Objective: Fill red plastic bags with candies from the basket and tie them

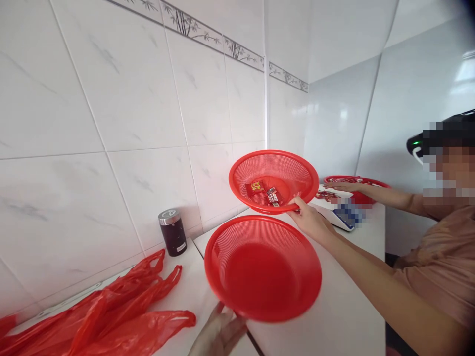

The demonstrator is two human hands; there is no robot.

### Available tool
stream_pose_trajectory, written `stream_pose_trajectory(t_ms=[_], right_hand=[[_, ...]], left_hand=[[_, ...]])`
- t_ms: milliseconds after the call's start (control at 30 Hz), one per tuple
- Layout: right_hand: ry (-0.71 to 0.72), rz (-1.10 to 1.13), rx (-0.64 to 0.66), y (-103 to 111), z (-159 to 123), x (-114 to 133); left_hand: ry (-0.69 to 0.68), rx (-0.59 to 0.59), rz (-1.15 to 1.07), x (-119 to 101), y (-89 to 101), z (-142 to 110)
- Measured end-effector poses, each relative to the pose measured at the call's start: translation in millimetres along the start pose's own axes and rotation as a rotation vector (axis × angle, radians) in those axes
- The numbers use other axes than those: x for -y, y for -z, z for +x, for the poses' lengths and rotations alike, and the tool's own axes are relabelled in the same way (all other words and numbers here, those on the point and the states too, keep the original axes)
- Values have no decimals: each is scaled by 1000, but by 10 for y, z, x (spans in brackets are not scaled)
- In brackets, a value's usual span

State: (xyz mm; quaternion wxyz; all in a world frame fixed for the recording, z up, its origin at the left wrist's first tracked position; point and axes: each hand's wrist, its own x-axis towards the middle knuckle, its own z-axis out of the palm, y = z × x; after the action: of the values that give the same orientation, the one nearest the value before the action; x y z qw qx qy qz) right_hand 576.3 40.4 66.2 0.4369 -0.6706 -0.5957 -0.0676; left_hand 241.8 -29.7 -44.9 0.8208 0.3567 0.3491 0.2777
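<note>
My left hand (220,330) grips the near rim of a red plastic colander (261,277), thumb and fingers curled at its edge. Nothing shows inside this colander. Farther back, my right hand (305,216) is closed on the rim of a second red colander (274,165), which is tilted toward me. Inside it lie a red packet with yellow marks (256,187) and a small red, white and black packet (272,196). The fingers beneath both rims are partly hidden.
A black tumbler (173,235) stands by the tiled wall. Red plastic bags (111,311) spread over the left of the white table (356,262). On the right, a co-worker's hand (343,187) reaches to another red basket (371,182), near a white scale (343,220).
</note>
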Motion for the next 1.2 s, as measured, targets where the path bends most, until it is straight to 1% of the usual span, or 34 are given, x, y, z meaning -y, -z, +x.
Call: stream_pose_trajectory(t_ms=[67, 133, 200, 233, 300, 400, 467, 533, 633, 700, 733, 800, 833, 867, 900, 967, 1033, 1067, 1133, 1200], right_hand=[[29, 29, 33, 167, -109, 132], [59, 83, 66, 305, -250, 277], [94, 114, 82, 409, -430, 415], [110, 115, 91, 447, -536, 478], [139, 107, 121, 500, -783, 581], [218, 126, 179, 518, -1214, 669], [290, 157, 197, 500, -1511, 693], [338, 196, 224, 483, -1793, 713], [342, 228, 329, 511, -2167, 759], [303, 234, 420, 582, -2383, 793], [261, 230, 460, 629, -2482, 806], [134, 215, 529, 731, -2660, 813], [60, 209, 560, 777, -2736, 802], [-2, 206, 589, 813, -2799, 780], [-54, 202, 617, 835, -2848, 748], [-126, 180, 622, 835, -2896, 661], [-177, 126, 570, 779, -2876, 577], [-201, 88, 539, 735, -2847, 550], [-249, 28, 483, 627, -2778, 544], [-295, 68, 441, 506, -2729, 616]], left_hand=[[-110, -50, 111, -61, -224, 38], [-181, -77, 227, -112, -409, -16], [-174, -70, 318, -134, -483, -142], [-159, -79, 357, -133, -469, -222], [-151, -156, 408, -116, -344, -396], [-185, -336, 380, -96, -15, -675], [-234, -418, 319, -107, 204, -868], [-286, -454, 309, -127, 368, -1062], [-329, -470, 404, -133, 531, -1308], [-387, -520, 572, -109, 647, -1397], [-450, -562, 739, -92, 721, -1413], [-604, -665, 1166, -61, 898, -1389], [-665, -709, 1364, -53, 993, -1355], [-703, -745, 1515, -54, 1085, -1313], [-715, -779, 1610, -63, 1168, -1266], [-685, -842, 1667, -100, 1290, -1180], [-644, -895, 1708, -142, 1342, -1129], [-626, -907, 1721, -156, 1343, -1124], [-598, -893, 1732, -159, 1308, -1165], [-584, -854, 1721, -137, 1247, -1277]])
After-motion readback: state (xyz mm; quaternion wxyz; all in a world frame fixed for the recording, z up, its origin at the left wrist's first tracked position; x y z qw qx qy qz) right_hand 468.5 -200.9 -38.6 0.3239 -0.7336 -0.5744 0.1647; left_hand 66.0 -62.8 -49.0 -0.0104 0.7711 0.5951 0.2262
